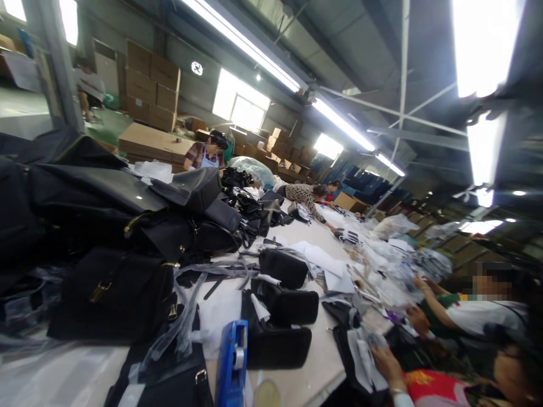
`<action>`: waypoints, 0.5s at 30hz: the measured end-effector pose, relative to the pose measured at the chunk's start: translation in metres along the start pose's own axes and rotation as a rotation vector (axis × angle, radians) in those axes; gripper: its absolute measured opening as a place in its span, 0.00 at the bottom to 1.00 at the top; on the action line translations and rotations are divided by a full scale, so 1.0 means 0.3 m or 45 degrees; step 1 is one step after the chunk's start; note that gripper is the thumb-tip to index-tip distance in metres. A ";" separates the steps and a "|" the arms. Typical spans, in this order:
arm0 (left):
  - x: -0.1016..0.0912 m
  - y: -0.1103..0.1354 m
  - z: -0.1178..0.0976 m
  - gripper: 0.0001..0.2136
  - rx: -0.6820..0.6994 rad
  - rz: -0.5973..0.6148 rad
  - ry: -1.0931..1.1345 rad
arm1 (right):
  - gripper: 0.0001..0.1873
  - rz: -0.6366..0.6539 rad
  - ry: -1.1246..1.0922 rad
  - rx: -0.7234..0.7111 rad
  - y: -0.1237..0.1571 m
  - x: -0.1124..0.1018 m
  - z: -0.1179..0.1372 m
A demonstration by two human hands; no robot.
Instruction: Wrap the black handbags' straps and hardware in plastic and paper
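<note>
Neither my left hand nor my right hand shows in the head view. Nearest to me, a black bag (186, 373) with a gold buckle lies at the bottom edge. Beside it stands a blue tape dispenser (231, 362). To its right, several black bags are lined up, one dark bag (280, 347) closest, with white paper tucked among them. At the left sits a black backpack (114, 294) with a gold clasp, and clear plastic strips (186, 316) trail over its right side.
More black bags (93, 181) are heaped at the left on the long table (314, 367). Co-workers sit along the right; one co-worker's hand (386, 364) touches a black bag with white wrapping. Others lean in farther back. Stacked cardboard boxes (150, 85) stand behind.
</note>
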State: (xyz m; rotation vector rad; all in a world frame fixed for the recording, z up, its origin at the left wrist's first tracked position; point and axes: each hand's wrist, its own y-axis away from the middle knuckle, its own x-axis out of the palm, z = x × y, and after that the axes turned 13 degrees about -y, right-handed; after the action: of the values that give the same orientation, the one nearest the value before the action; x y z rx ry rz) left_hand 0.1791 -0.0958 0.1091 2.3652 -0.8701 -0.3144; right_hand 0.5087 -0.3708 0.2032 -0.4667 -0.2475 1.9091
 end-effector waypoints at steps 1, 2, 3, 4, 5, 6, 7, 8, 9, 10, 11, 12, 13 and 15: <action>0.044 -0.014 -0.013 0.22 0.003 0.024 0.004 | 0.10 -0.001 -0.012 0.000 0.002 -0.002 0.005; 0.084 -0.026 -0.022 0.21 0.003 0.053 0.011 | 0.10 -0.002 -0.022 0.001 0.003 -0.005 0.014; 0.117 -0.035 -0.025 0.21 0.001 0.090 0.020 | 0.11 -0.004 -0.029 0.003 0.003 -0.009 0.025; 0.143 -0.041 -0.023 0.21 -0.004 0.133 0.027 | 0.11 -0.007 -0.034 0.008 0.001 -0.012 0.037; 0.163 -0.045 -0.019 0.22 -0.012 0.176 0.030 | 0.11 -0.012 -0.037 0.016 -0.002 -0.015 0.050; 0.176 -0.047 -0.012 0.22 -0.020 0.214 0.030 | 0.12 -0.020 -0.038 0.026 -0.005 -0.017 0.063; 0.182 -0.048 -0.005 0.22 -0.026 0.243 0.027 | 0.13 -0.029 -0.038 0.036 -0.007 -0.017 0.075; 0.183 -0.050 0.002 0.21 -0.027 0.258 0.022 | 0.13 -0.040 -0.039 0.047 -0.008 -0.015 0.084; 0.179 -0.052 0.006 0.21 -0.023 0.264 0.017 | 0.14 -0.051 -0.042 0.057 -0.008 -0.012 0.092; 0.172 -0.056 0.007 0.20 -0.015 0.264 0.014 | 0.15 -0.061 -0.046 0.065 -0.006 -0.008 0.097; 0.163 -0.060 0.004 0.20 -0.004 0.261 0.012 | 0.16 -0.070 -0.051 0.071 -0.003 -0.004 0.099; 0.155 -0.066 -0.002 0.19 0.009 0.258 0.010 | 0.17 -0.079 -0.058 0.075 0.001 0.000 0.099; 0.147 -0.071 -0.010 0.19 0.023 0.256 0.007 | 0.18 -0.089 -0.068 0.080 0.006 0.004 0.098; 0.138 -0.082 -0.030 0.20 0.050 0.250 -0.001 | 0.18 -0.104 -0.097 0.091 0.015 0.009 0.089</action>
State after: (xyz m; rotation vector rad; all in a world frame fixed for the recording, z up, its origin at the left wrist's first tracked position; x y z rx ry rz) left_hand 0.2268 -0.1037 0.1006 2.2918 -1.1083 -0.2207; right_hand 0.4925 -0.3686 0.2249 -0.3317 -0.2431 1.8516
